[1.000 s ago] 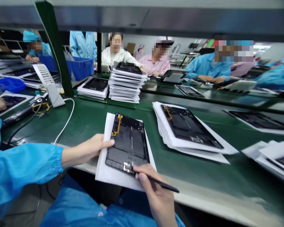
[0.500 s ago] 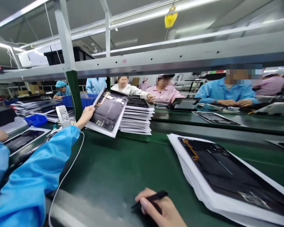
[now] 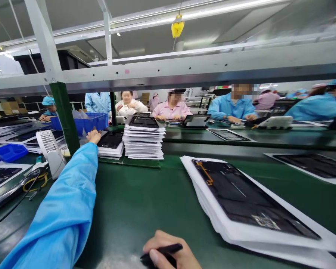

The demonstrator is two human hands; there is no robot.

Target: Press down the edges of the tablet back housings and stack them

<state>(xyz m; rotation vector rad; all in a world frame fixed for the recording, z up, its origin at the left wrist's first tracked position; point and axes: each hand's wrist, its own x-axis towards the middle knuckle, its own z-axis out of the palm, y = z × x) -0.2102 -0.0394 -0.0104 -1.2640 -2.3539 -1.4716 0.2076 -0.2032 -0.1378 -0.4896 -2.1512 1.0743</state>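
Observation:
My left hand (image 3: 94, 136), in a blue sleeve (image 3: 67, 190), reaches forward to the left edge of a black tablet panel (image 3: 111, 139). That panel lies flat on a low stack with white sheets. The fingers are partly bent and look apart, at or touching its edge. At the bottom middle my right hand (image 3: 172, 248) is closed around a slim black pen-like tool (image 3: 168, 248), its tip pointing left. To the right of it lies a pile of white sheets (image 3: 207, 201), with another black tablet panel (image 3: 240, 190) on top, showing an orange ribbon strip.
A taller stack of panels and white sheets (image 3: 143, 140) stands beside the low one. A blue bin (image 3: 93, 121), a green-wrapped post (image 3: 64, 116) and a small white fan (image 3: 49, 151) are at left. Co-workers sit beyond the green bench (image 3: 134, 201). A metal beam (image 3: 162, 74) crosses overhead.
The panel that my left hand held up tilted now lies flat on the low stack. My view has turned right; another person's sleeve at far left has left it. My right hand keeps the tool.

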